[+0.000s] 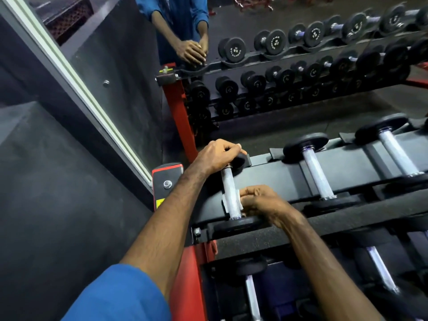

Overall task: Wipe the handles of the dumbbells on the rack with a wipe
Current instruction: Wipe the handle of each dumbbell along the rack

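The leftmost dumbbell (228,185) lies on the top shelf of the black rack (273,179), its knurled silver handle pointing away from me. My left hand (216,155) grips the far black weight head of that dumbbell. My right hand (261,201) pinches a white wipe (231,203) wrapped around the near end of the handle. The near weight head (238,224) sits just below the wipe. Two more dumbbells (316,172) (396,154) with silver handles lie to the right on the same shelf.
A lower shelf holds more dumbbells (251,295). The rack's red upright (187,286) stands at its left end beside a dark wall (58,205). A large mirror (301,66) behind the rack reflects the rack, the dumbbells and me.
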Tool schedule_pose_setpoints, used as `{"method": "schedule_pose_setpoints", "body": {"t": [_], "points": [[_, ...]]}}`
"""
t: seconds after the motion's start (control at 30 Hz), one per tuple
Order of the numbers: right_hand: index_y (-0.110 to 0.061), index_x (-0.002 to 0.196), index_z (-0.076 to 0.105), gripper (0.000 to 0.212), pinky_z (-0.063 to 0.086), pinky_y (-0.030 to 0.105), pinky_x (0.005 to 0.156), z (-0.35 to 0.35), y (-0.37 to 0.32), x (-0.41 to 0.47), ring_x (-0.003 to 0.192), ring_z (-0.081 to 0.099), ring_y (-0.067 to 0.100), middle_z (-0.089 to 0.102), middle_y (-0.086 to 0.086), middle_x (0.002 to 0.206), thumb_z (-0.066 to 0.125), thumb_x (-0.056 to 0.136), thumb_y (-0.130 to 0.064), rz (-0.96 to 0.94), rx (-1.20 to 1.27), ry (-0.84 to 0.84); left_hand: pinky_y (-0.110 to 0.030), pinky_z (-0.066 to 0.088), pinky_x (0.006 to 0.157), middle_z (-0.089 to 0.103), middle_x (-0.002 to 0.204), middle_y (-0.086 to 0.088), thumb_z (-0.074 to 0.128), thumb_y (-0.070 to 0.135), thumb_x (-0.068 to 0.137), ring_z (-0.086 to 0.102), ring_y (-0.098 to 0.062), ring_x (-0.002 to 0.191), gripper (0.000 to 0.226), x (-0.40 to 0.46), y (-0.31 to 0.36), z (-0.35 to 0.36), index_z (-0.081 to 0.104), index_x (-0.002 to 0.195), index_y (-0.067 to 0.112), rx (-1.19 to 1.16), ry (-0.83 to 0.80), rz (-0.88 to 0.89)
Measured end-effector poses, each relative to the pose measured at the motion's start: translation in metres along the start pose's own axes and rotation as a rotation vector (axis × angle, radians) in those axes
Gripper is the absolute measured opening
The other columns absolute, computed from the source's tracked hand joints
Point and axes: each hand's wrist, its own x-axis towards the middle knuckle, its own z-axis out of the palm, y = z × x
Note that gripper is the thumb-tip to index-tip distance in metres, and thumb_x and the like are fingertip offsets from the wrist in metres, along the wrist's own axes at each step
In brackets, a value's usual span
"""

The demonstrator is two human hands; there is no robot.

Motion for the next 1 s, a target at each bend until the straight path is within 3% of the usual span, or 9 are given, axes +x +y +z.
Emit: {"method": "schedule_pose_setpoints", "body": {"t": [0.1, 0.17, 0.23, 0.4, 0.57, 0.63, 0.73, 0.87, 1.0], "points": [[-0.003, 0.1, 0.072, 0.01, 0.058, 0.03, 0.062, -0.001, -0.006, -0.003, 0.067, 0.066, 0.014, 0.072, 0.011, 0.079, 0.071, 0.092, 0.001, -0.113, -0.094, 0.145, -0.036, 0.056, 0.085, 0.073, 0.076, 0.027, 0.05, 0.057, 0.1, 0.067, 0.001, 0.08, 0.033, 0.0, -0.001, 0.0, 0.082, 0.094, 0.057, 0.008, 0.017, -0.002], [-0.01, 0.096, 0.07, 0.017, 0.055, 0.031, 0.058, 0.001, -0.002, -0.009, 0.067, 0.068, 0.017, 0.074, 0.011, 0.076, 0.083, 0.084, -0.009, -0.155, -0.236, 0.184, -0.033, 0.045, 0.068, 0.062, 0.056, 0.021, 0.051, 0.052, 0.103, 0.055, 0.001, 0.056, 0.034, 0.0, -0.002, -0.001, 0.084, 0.096, 0.05, -0.005, 0.023, 0.001], [-0.017, 0.091, 0.069, 0.026, 0.052, 0.032, 0.056, 0.007, -0.002, -0.013, 0.062, 0.067, 0.014, 0.074, 0.009, 0.075, 0.09, 0.077, -0.02, -0.19, -0.391, 0.251, -0.032, 0.036, 0.061, 0.051, 0.046, 0.014, 0.052, 0.049, 0.104, 0.046, -0.003, 0.044, 0.034, -0.002, -0.001, -0.002, 0.085, 0.098, 0.046, -0.003, 0.021, 0.003], [-0.022, 0.086, 0.064, 0.025, 0.046, 0.019, 0.056, 0.031, -0.024, -0.004, 0.059, 0.058, 0.001, 0.068, -0.003, 0.073, 0.088, 0.078, -0.023, -0.333, -0.653, 0.422, -0.03, 0.04, 0.065, 0.057, 0.049, 0.022, 0.053, 0.054, 0.102, 0.056, -0.003, 0.054, 0.032, -0.003, 0.0, -0.003, 0.084, 0.101, 0.048, 0.0, 0.016, -0.011], [-0.024, 0.098, 0.076, 0.006, 0.054, 0.038, 0.075, 0.02, -0.023, -0.009, 0.079, 0.059, 0.01, 0.055, -0.008, 0.092, 0.077, 0.093, -0.027, -0.538, -1.045, 0.078, -0.032, 0.045, 0.069, 0.063, 0.056, 0.023, 0.052, 0.054, 0.103, 0.056, -0.005, 0.061, 0.034, -0.004, -0.002, -0.005, 0.084, 0.096, 0.049, -0.015, 0.007, -0.009], [-0.03, 0.107, 0.074, 0.013, 0.054, 0.043, 0.072, 0.011, -0.035, 0.0, 0.088, 0.054, 0.012, 0.049, -0.01, 0.102, 0.068, 0.098, -0.036, -0.696, -1.234, 0.033, -0.034, 0.056, 0.079, 0.074, 0.072, 0.021, 0.051, 0.057, 0.1, 0.065, -0.005, 0.071, 0.033, 0.0, -0.003, -0.003, 0.083, 0.094, 0.052, -0.013, 0.002, -0.01], [-0.027, 0.116, 0.072, 0.024, 0.049, 0.046, 0.077, 0.006, -0.042, 0.006, 0.103, 0.049, 0.025, 0.056, 0.0, 0.12, 0.06, 0.097, -0.028, -1.025, -1.745, -0.13, -0.036, 0.059, 0.09, 0.08, 0.087, 0.016, 0.05, 0.06, 0.095, 0.072, -0.005, 0.085, 0.032, 0.002, -0.005, -0.001, 0.082, 0.094, 0.055, -0.012, 0.015, -0.015], [-0.022, 0.143, 0.059, 0.046, 0.044, 0.047, 0.106, -0.003, -0.069, 0.0, 0.139, 0.048, 0.029, 0.057, 0.001, 0.145, 0.039, 0.102, -0.028, -1.099, -2.082, -0.441, -0.03, 0.05, 0.073, 0.064, 0.057, 0.029, 0.056, 0.052, 0.1, 0.06, 0.002, 0.067, 0.031, -0.001, -0.005, -0.005, 0.085, 0.096, 0.044, -0.031, 0.051, 0.004], [-0.023, 0.152, 0.049, 0.051, 0.028, 0.048, 0.119, 0.004, -0.072, 0.005, 0.15, 0.039, 0.028, 0.05, 0.004, 0.155, 0.029, 0.105, -0.025, -1.037, -2.324, -0.618, -0.031, 0.041, 0.065, 0.058, 0.048, 0.022, 0.056, 0.05, 0.101, 0.056, -0.002, 0.059, 0.031, -0.002, -0.005, -0.005, 0.085, 0.095, 0.043, -0.03, 0.051, 0.021]]}}
